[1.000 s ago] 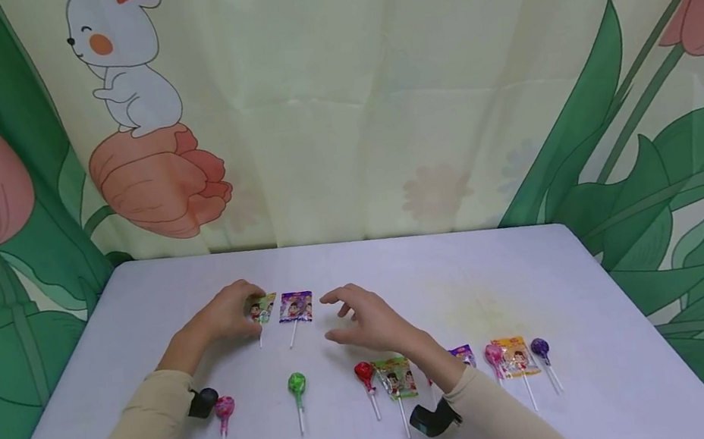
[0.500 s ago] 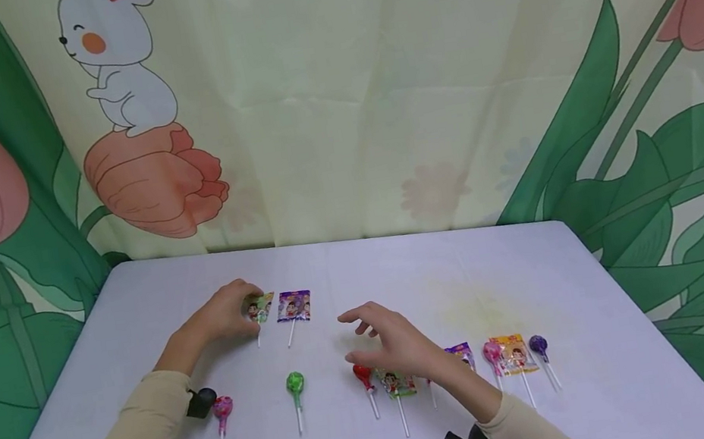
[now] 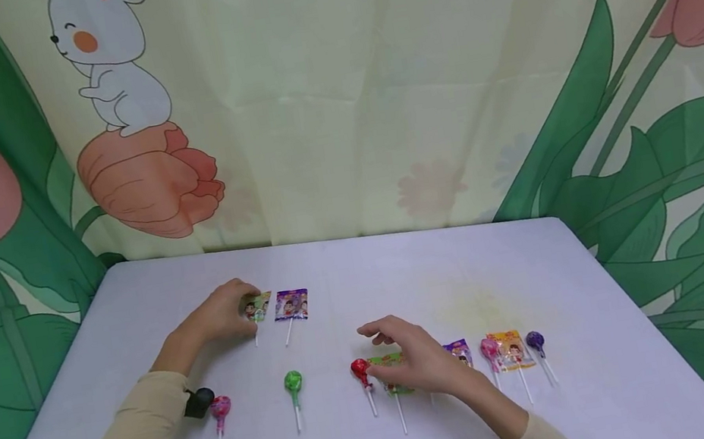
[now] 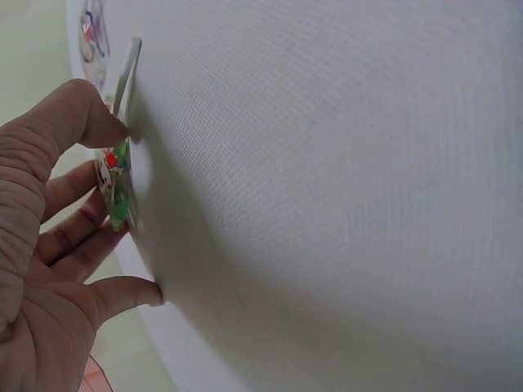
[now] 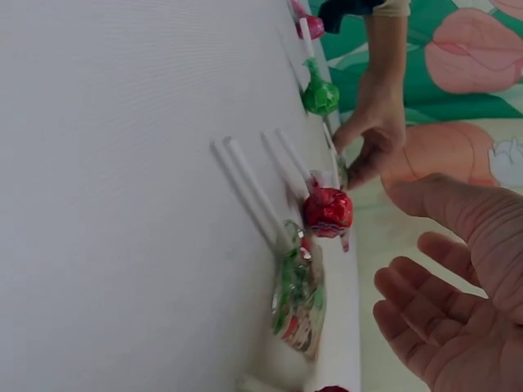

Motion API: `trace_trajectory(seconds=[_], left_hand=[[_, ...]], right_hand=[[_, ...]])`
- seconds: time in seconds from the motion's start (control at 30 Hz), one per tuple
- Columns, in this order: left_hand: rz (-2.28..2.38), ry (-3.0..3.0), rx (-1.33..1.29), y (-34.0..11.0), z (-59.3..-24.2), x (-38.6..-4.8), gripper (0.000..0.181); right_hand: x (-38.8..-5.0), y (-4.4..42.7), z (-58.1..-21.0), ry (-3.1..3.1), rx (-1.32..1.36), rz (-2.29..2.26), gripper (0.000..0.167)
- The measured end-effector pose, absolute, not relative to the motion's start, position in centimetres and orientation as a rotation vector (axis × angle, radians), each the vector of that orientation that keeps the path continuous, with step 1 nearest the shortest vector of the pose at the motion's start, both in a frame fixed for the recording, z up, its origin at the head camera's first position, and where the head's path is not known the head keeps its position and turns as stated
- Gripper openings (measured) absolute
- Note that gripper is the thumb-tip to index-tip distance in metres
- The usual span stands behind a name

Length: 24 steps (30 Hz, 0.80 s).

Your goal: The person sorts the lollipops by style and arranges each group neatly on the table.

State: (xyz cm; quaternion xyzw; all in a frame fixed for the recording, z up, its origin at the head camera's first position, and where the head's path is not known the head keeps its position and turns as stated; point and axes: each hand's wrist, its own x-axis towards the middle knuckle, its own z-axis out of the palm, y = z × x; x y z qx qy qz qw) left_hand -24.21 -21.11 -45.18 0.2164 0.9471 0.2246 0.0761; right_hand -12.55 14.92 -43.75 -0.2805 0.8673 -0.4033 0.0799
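Note:
My left hand holds a flat lollipop in a green and yellow wrapper at the back left of the table, thumb and fingers at its edges. In the left wrist view its white stick points away past the thumb. Just right of it lies a purple-wrapped flat lollipop. My right hand, fingers loosely bent and holding nothing, hovers over the front row. Beneath and beside it are a red ball lollipop and a green-wrapped flat lollipop, which it partly hides in the head view.
Along the front lie a pink and a green ball lollipop on the left. To the right are a purple packet, another pink ball, an orange packet and a purple ball. A printed curtain hangs behind the table.
My right hand has drawn back from beside the purple-wrapped lollipop, moving right and nearer, over the front row. My left hand stays at the green and yellow lollipop.

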Motion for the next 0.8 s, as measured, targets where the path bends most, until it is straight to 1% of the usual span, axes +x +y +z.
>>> trace_trajectory(seconds=[0.33, 0.8], left_hand=[[0.681, 2.83, 0.66, -21.1, -45.1, -24.2, 0.06], [0.657, 2.824, 0.641, -21.0, -45.0, -24.3, 0.06]], right_hand=[[-11.1, 16.7, -44.2, 2.63, -0.768, -1.071, 0.055], [-10.7, 17.9, -44.9, 2.644, -0.833, -0.898, 0.062]])
